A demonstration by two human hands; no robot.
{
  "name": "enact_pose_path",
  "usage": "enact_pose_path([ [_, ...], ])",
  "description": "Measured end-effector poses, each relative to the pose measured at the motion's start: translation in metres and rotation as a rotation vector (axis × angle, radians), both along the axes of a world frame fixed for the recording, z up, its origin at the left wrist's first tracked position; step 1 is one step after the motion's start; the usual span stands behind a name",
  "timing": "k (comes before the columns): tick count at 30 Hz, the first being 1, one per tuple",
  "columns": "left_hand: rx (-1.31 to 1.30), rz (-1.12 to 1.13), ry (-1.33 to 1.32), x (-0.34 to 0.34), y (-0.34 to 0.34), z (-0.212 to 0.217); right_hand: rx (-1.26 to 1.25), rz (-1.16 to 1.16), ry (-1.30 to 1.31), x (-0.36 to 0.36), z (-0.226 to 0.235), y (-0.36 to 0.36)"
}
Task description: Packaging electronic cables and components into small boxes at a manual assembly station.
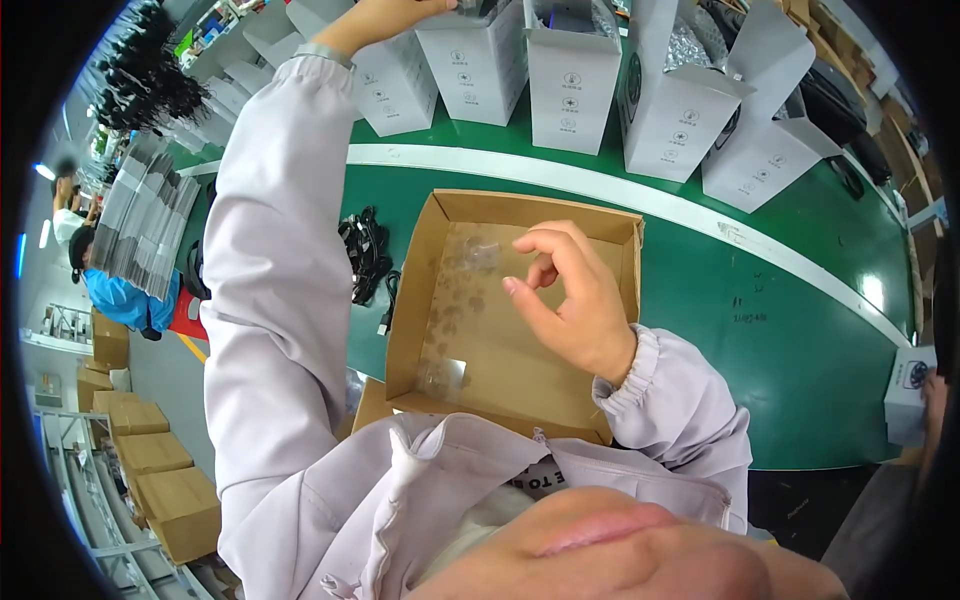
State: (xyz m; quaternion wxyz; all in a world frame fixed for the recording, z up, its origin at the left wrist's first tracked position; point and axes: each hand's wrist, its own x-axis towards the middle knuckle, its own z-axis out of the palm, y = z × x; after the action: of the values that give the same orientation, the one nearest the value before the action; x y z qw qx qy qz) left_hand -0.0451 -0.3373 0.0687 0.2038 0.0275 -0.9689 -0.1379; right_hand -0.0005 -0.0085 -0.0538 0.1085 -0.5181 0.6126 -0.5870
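At the top edge, my left hand [385, 18] reaches to the mouth of an open white carton [472, 75]. Its fingertips touch or nearly touch something dark and clear there, and the frame's edge cuts off most of the fingers. My right hand [575, 300] hovers over a shallow brown cardboard tray [625, 240], with thumb and index finger curved apart and nothing between them. Small clear plastic pieces [475, 255] lie in the tray's far left part. Another clear piece [442, 378] lies near its front left corner.
More white cartons [572, 90] line the green table's [760, 300] far side, some holding bubble wrap [690, 45]. Black cables [366, 255] lie left of the tray. At the right edge another person's hand [935, 405] touches a white box [908, 395]. Flat grey stacks [145, 220] stand left.
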Motion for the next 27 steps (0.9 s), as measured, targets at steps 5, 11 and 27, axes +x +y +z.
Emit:
enact_pose_path([
  [5,0.113,-0.524,-0.068,0.003,-0.008,-0.007,0.048,0.064,0.011,0.005,0.002,-0.003],
  [11,-0.204,0.209,0.408,-0.011,0.026,-0.052,0.128,0.111,0.091,0.008,0.005,-0.010],
  [27,0.197,0.303,-0.118,0.234,-0.017,-0.134,0.509,0.516,0.758,0.050,0.004,-0.033],
])
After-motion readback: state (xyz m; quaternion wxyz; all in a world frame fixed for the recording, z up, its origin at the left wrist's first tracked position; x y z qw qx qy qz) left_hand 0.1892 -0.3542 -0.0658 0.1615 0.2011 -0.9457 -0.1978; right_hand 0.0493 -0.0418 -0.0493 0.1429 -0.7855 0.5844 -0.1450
